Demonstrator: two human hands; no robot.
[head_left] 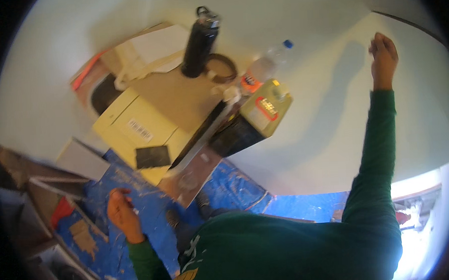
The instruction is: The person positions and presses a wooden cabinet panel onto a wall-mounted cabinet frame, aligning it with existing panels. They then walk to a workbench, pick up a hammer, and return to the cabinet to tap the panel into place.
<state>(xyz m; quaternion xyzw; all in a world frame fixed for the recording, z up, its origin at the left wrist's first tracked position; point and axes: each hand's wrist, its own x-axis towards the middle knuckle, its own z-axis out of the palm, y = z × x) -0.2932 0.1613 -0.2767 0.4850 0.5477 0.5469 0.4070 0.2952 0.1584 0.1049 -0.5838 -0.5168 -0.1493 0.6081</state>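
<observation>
My right hand (384,55) is raised at the end of an outstretched arm, close to the pale wall (330,40), where the arm's shadow falls. Its fingers are curled together, and anything between them is hidden. Low on the left, my left hand (123,214) hangs over the blue floor sheet (146,178) with its fingers bent in. A small whitish spot shows at its fingers, too blurred to name. A yellow box (133,124) with a dark flat square (153,156) on top lies nearest to this hand.
Before me a cluttered surface bears a black flask (200,43), a roll of brown tape (221,68), a clear bottle with a blue cap (264,68) and a yellow-green can (268,108). Open shelving (33,223) stands at left. Scraps litter the floor sheet.
</observation>
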